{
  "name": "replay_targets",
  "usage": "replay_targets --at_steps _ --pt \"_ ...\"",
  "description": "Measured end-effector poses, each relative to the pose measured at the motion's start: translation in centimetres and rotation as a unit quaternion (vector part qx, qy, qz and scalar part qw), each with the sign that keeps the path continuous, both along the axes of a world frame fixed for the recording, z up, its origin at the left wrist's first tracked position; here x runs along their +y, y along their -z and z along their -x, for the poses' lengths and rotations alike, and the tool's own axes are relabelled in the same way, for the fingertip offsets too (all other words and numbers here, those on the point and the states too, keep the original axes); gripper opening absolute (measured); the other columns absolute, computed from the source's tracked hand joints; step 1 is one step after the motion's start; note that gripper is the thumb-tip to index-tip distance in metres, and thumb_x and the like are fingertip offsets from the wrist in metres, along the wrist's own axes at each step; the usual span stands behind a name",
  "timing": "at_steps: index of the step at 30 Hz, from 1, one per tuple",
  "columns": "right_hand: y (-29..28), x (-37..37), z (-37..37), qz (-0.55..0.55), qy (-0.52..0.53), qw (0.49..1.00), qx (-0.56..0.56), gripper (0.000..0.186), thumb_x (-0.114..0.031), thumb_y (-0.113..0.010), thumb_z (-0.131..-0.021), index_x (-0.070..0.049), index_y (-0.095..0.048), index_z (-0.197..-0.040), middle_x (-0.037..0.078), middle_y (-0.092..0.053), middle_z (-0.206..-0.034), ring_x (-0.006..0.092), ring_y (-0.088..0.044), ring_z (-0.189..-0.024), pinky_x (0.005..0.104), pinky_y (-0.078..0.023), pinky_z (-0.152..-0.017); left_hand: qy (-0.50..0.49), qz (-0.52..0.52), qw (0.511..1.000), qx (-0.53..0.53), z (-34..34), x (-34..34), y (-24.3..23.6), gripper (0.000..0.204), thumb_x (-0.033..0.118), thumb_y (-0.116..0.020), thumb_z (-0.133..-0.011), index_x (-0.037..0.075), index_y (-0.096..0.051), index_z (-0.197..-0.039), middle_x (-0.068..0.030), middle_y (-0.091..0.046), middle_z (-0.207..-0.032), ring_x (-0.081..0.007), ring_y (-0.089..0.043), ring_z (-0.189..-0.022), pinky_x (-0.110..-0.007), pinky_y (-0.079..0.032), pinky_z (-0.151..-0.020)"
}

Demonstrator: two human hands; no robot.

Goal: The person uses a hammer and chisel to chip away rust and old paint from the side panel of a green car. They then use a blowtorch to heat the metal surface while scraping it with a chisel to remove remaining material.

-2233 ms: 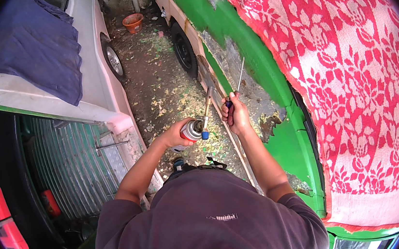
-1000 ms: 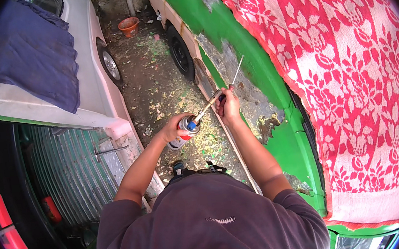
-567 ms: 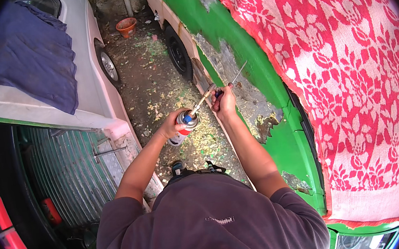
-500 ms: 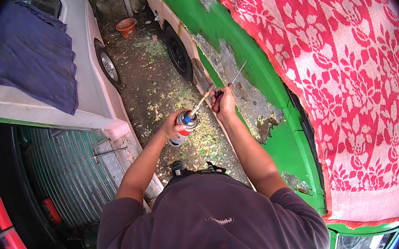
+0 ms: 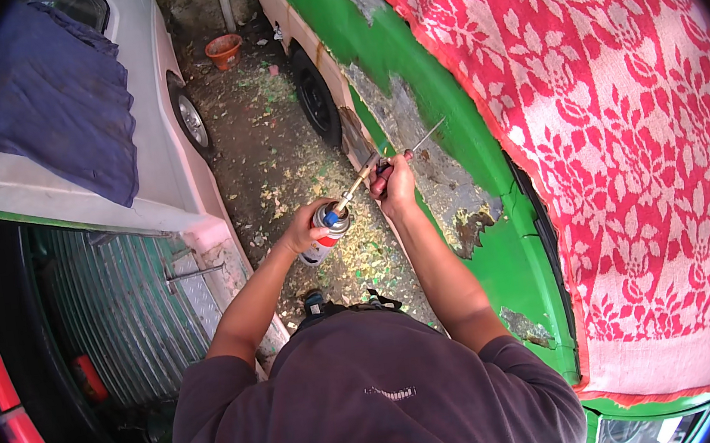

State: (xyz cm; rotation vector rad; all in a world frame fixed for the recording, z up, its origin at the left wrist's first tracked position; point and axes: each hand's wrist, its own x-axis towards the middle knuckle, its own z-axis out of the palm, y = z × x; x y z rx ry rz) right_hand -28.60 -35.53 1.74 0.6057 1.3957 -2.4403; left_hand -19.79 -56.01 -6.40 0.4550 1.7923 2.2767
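Observation:
My left hand (image 5: 304, 229) is closed around the top of a gas canister with a red and white body, fitted with a blow torch (image 5: 355, 189). Its brass tube slants up and right, so the nozzle end comes close to my right hand (image 5: 401, 185). That hand is closed on a screwdriver (image 5: 428, 135), whose thin metal shaft points up and right over the car's side. A dark red, rounded part shows at the fingers; whether it is the screwdriver's handle or a second item, I cannot make out. A green car body (image 5: 479, 165) with scraped grey patches lies just beyond.
A red and white floral cloth (image 5: 607, 152) covers the green car's top at right. At left stands a white vehicle (image 5: 146, 204) with a dark blue cloth (image 5: 49, 107) over it. Paint flakes litter the narrow ground (image 5: 265, 144) between; an orange basin (image 5: 224, 52) sits at the far end.
My right hand has shifted slightly left and its fingers have turned a little around the red part. The torch and canister have moved slightly left and down.

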Motion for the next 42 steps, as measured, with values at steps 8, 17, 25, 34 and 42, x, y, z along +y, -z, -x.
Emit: replay_targets --at_steps 8,17,25,34,42 --pt "0.5 0.7 0.1 0.001 -0.045 0.999 0.015 0.041 -0.037 -0.041 -0.091 -0.003 -0.057 -0.075 0.006 -0.048 -0.054 0.0182 -0.038 -0.04 0.0324 -0.027 -0.041 0.0 -0.003 1.0 0.006 -0.1 0.2 -0.5 0.085 0.048 -0.073 -0.067 -0.006 -0.051 -0.129 -0.0115 -0.065 -0.113 -0.0194 -0.063 -0.103 -0.035 -0.049 -0.093" --pt "4.0 0.8 -3.4 -0.053 -0.084 0.994 0.035 0.04 -0.035 -0.042 -0.095 0.0 -0.06 -0.09 0.006 -0.056 -0.063 0.0178 -0.046 -0.049 0.031 -0.035 -0.046 -0.052 -0.012 0.999 0.006 -1.8 -0.5 -0.1 0.082 0.046 -0.074 -0.066 -0.004 -0.051 -0.127 -0.0107 -0.064 -0.113 -0.019 -0.063 -0.104 -0.034 -0.049 -0.093" --pt "5.8 0.7 -6.8 -0.061 -0.2 0.977 0.029 0.03 -0.028 -0.048 -0.093 -0.002 -0.06 -0.101 0.006 -0.053 -0.077 0.0165 -0.054 -0.07 0.0312 -0.043 -0.051 -0.175 0.14 0.973 0.052 -4.7 -3.3 2.4 0.071 0.036 -0.072 -0.073 -0.004 -0.05 -0.128 -0.0154 -0.066 -0.115 -0.0229 -0.064 -0.107 -0.036 -0.048 -0.095" --pt "2.6 -1.4 -8.3 -0.126 -0.264 0.953 0.084 0.028 -0.027 -0.07 -0.091 -0.003 -0.059 -0.081 0.005 -0.058 -0.067 0.0143 -0.055 -0.052 0.028 -0.044 -0.047 -0.223 0.297 0.928 0.01 -5.5 -3.7 1.0 0.084 0.042 -0.086 -0.069 0.001 -0.049 -0.132 -0.0184 -0.065 -0.117 -0.0293 -0.064 -0.109 -0.039 -0.05 -0.093" --pt "2.4 -2.8 -8.0 -0.081 -0.267 0.96 0.022 0.023 -0.022 -0.07 -0.091 -0.004 -0.056 -0.089 0.014 -0.069 -0.081 0.0131 -0.052 -0.052 0.027 -0.038 -0.039 -0.23 0.415 0.88 0.008 -5.1 -2.3 -1.7 0.086 0.051 -0.084 -0.068 0.005 -0.05 -0.132 -0.0169 -0.064 -0.119 -0.0341 -0.063 -0.108 -0.042 -0.05 -0.091"
